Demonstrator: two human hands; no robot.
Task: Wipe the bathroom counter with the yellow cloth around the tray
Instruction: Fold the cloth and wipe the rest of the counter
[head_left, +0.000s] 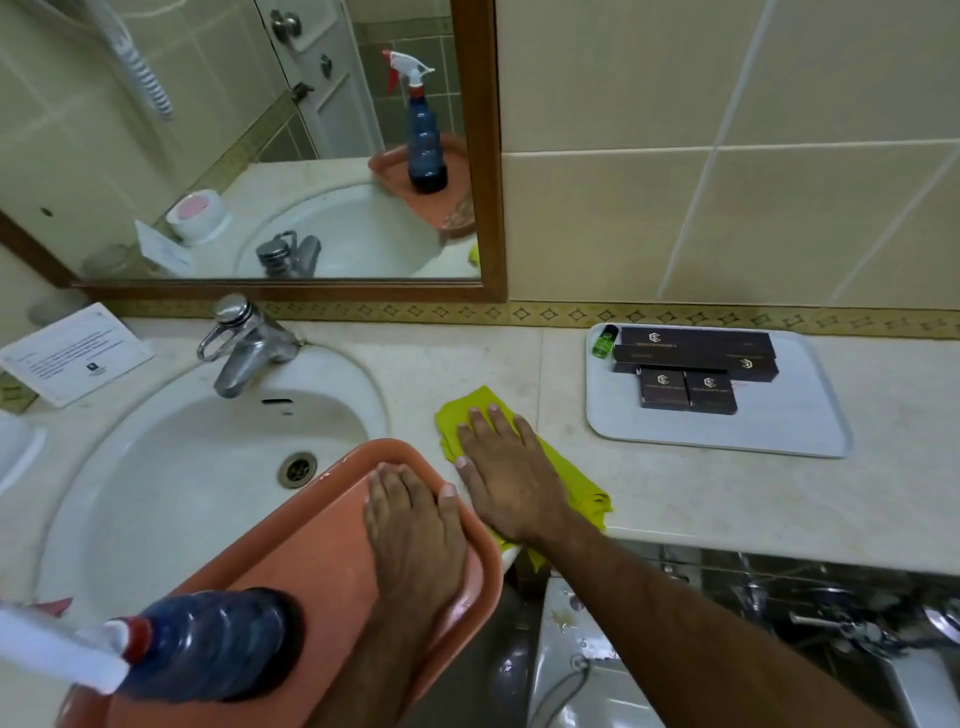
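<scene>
Right hand (506, 467) flat on the yellow cloth (470, 405), fingers spread, palm pressing it to the tabletop (727, 499) between sink (171, 467) and grey tray (810, 415). One cloth, part trailing over the front edge. Left hand (415, 530) flat on the orange tray (311, 545), fingers together, no grip closed on anything. Orange tray sits across the sink rim; one blue spray bottle (208, 644) stands on it. Two trays in all. Grey tray carries four dark boxes (691, 364) and one small green bottle (604, 340). One tap (244, 348), one card (72, 358) left of it.
</scene>
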